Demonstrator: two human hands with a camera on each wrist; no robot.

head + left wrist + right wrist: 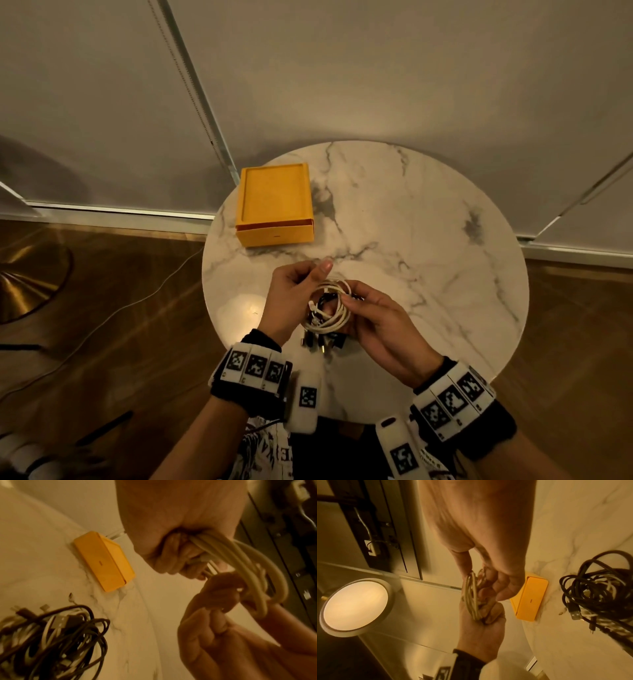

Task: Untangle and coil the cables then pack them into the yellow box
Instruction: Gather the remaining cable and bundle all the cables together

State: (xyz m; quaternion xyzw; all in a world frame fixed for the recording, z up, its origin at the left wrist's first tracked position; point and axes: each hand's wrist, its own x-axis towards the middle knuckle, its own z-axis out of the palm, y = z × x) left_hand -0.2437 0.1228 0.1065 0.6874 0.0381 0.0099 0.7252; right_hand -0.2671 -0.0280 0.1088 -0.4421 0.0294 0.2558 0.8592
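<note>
A coil of white cable (334, 308) is held above the round marble table (428, 212) by both hands. My left hand (308, 279) grips one side of the coil, fingers curled round several strands (205, 545). My right hand (352, 301) pinches the opposite side, and its curled fingers (221, 588) show in the left wrist view. Under the hands lies a tangle of black and white cables (56, 635) with loose USB plugs (575, 613), mostly hidden in the head view. The yellow box (274, 205) stands apart at the table's back left.
A pale wall with blinds rises right behind the table. A brass lamp base (27, 284) and a thin wire (120, 308) lie on the wooden floor to the left. A glowing lamp shade (356, 607) hangs left of the hands.
</note>
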